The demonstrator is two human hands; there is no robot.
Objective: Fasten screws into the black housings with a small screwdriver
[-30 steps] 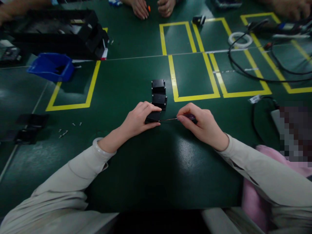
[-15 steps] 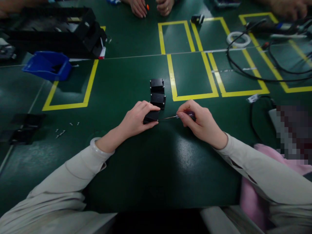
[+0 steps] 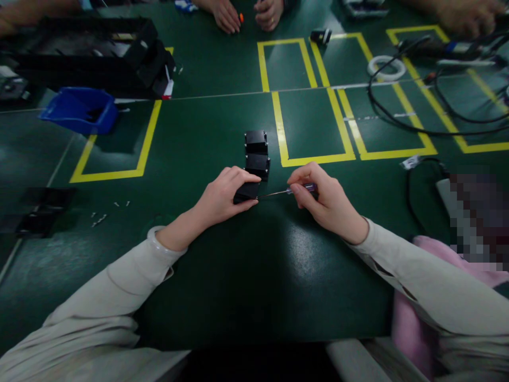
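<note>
Small black box (image 3: 246,191) flat on green table, thin screwdriver (image 3: 287,191) lying level, tip at its right side

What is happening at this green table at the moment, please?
A person in pale sleeves works at a green table. The left hand holds down a small black box, and the right hand holds a thin screwdriver with its tip against the box's side. Two more black boxes lie in a row just beyond. Another person's hands rest at the far edge.
</note>
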